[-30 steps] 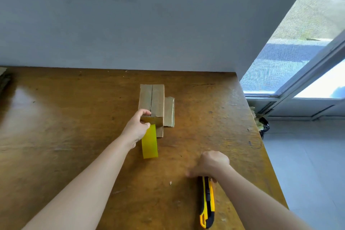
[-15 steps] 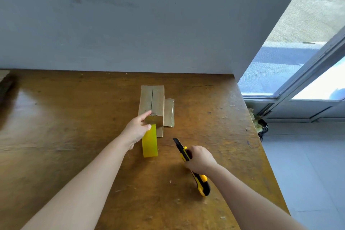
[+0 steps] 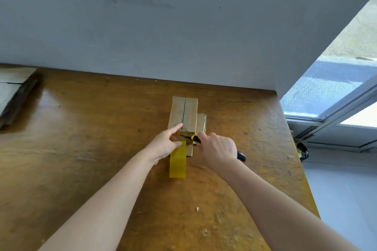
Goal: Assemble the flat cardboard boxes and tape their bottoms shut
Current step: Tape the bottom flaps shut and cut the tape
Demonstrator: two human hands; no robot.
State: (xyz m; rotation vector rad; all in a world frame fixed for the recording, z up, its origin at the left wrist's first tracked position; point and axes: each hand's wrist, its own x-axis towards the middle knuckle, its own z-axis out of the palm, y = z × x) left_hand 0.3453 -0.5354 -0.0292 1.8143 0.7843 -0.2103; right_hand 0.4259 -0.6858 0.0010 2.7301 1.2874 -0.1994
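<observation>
A small cardboard box (image 3: 183, 113) stands on the wooden table (image 3: 81, 149), its two closed flaps facing up with a seam down the middle. A strip of tape runs from the box's near end down to a yellow tape roll (image 3: 177, 163) standing on edge in front of it. My left hand (image 3: 166, 143) holds the tape at the box's near end, index finger stretched over the flap. My right hand (image 3: 218, 149) grips a yellow and black utility knife (image 3: 195, 138), with its blade laid across the tape at the box's near edge.
A flap or second cardboard piece (image 3: 201, 123) sticks out at the box's right side. A stack of flat cardboard (image 3: 12, 91) lies at the table's far left. A grey wall runs behind the table, a window at right. The table's right edge drops to the floor.
My right hand picked the knife up off the table near its front and brought it forward to the tape at the box. My left hand stayed at the tape.
</observation>
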